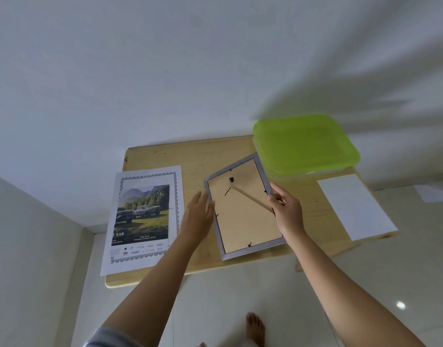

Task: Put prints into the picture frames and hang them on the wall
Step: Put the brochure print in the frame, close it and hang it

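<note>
1. Picture frame (243,221) lies back-up on the surface (190,156), its backing tabs exposed for opening.
2. Right grip (286,209) pinches its right edge to steady it; left grip (198,219), fingers straight, is beside its left edge.
3. Print (144,216) waits at left.

Picture frame (243,209): grey border, back side up, tan backing board with a strut and small black clips. Sits askew over the worktop's middle, right edge pinched by the right hand (286,209). Print (144,216): pickup trucks, trees, mountains, ornamental border. Face up, flat along the left edge, overhanging the near-left corner.
</note>
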Demonstrator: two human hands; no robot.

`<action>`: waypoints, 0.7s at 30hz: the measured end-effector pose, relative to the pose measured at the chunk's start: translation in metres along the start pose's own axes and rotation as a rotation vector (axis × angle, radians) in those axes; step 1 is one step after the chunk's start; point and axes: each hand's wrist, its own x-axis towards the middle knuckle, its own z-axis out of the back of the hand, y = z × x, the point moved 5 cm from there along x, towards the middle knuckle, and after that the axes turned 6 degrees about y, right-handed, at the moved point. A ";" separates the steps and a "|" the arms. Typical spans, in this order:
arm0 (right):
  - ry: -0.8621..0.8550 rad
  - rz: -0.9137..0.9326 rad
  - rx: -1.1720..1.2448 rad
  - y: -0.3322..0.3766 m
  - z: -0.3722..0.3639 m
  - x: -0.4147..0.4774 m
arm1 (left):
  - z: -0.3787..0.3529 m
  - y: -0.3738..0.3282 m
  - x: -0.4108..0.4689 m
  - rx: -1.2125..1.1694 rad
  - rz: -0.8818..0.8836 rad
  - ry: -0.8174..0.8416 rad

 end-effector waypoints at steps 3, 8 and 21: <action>-0.047 0.140 -0.014 0.032 -0.001 -0.010 | 0.033 -0.062 0.001 -0.218 -0.187 -0.077; -0.170 0.494 -0.105 0.093 -0.013 -0.027 | 0.087 -0.137 -0.001 -0.446 -0.267 -0.082; -0.226 1.022 -0.435 0.191 -0.077 -0.060 | 0.195 -0.147 -0.024 -0.710 -0.322 -0.325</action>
